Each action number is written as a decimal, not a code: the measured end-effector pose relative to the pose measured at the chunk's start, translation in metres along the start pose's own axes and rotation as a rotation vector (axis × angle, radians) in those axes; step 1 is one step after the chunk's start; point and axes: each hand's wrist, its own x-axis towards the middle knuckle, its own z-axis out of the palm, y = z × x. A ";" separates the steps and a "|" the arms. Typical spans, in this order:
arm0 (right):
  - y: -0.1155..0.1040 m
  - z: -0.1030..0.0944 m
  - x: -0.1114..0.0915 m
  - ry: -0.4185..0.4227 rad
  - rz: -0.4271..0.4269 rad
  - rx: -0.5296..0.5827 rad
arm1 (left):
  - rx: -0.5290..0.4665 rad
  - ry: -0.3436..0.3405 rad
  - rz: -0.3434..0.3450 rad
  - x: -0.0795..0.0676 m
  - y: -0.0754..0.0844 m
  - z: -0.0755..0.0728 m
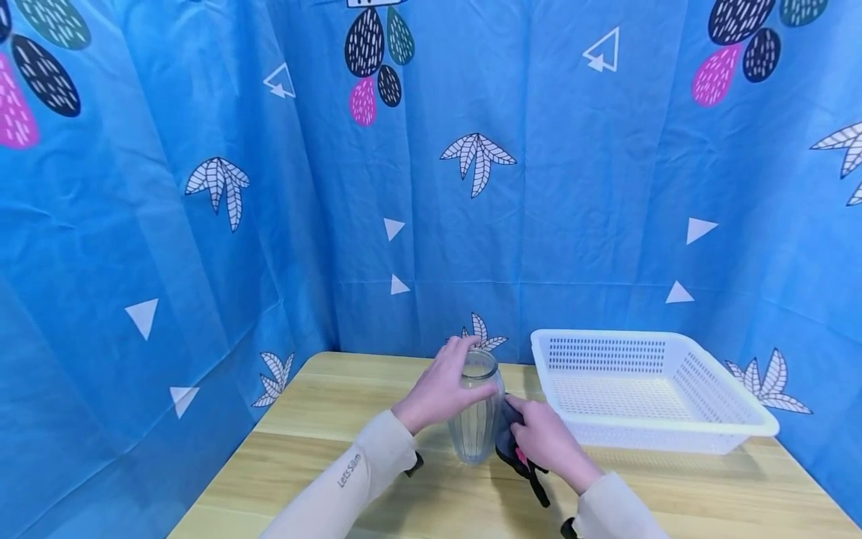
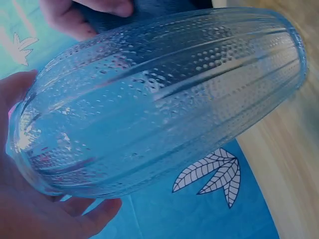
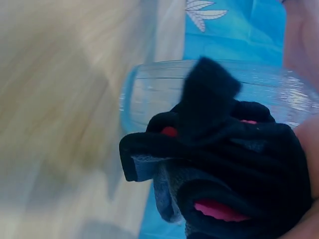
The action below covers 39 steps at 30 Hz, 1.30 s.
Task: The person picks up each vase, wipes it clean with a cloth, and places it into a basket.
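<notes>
A clear ribbed glass vase (image 1: 474, 433) stands on the wooden table. Round its upper part, just below the rim, my left hand (image 1: 441, 388) grips it with thumb and fingers spread to either side. The left wrist view shows the dimpled glass of the vase (image 2: 164, 99) close up. Against the vase's right side my right hand (image 1: 547, 438) holds a bunched dark grey cloth (image 1: 506, 434) with black edging and a hanging strap. In the right wrist view the cloth (image 3: 234, 149) shows pink patches in its folds and covers part of the vase.
A white perforated plastic basket (image 1: 673, 430) sits at the table's back right, close beyond my right hand. Blue patterned curtains (image 1: 465, 247) hang behind the table and along its left side. The wooden tabletop (image 1: 323, 427) extends left of the vase.
</notes>
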 end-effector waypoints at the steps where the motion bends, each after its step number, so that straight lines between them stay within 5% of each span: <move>1: -0.003 -0.003 -0.001 0.021 -0.001 0.000 | 0.005 0.002 0.004 0.000 0.000 -0.001; 6: -0.018 -0.020 -0.006 0.128 -0.015 0.002 | -0.007 -0.025 0.016 0.002 0.001 -0.005; 13: -0.033 -0.035 -0.005 0.327 -0.193 -0.070 | -0.051 -0.076 0.022 0.002 0.004 -0.007; 16: -0.035 -0.035 -0.002 0.346 -0.233 -0.090 | -0.056 -0.085 0.026 0.002 0.003 -0.006; 23: -0.022 -0.017 0.004 0.272 -0.144 -0.099 | -0.037 -0.061 0.045 0.001 0.001 -0.002; 28: -0.007 0.002 0.003 0.087 -0.026 0.009 | -0.011 -0.035 0.045 -0.001 -0.001 0.001; 34: 0.007 0.016 -0.001 -0.054 -0.042 -0.021 | -0.010 -0.003 -0.002 -0.001 -0.003 0.004; 39: 0.010 0.013 0.000 -0.050 -0.039 0.000 | 0.008 0.010 0.012 0.000 -0.003 0.003</move>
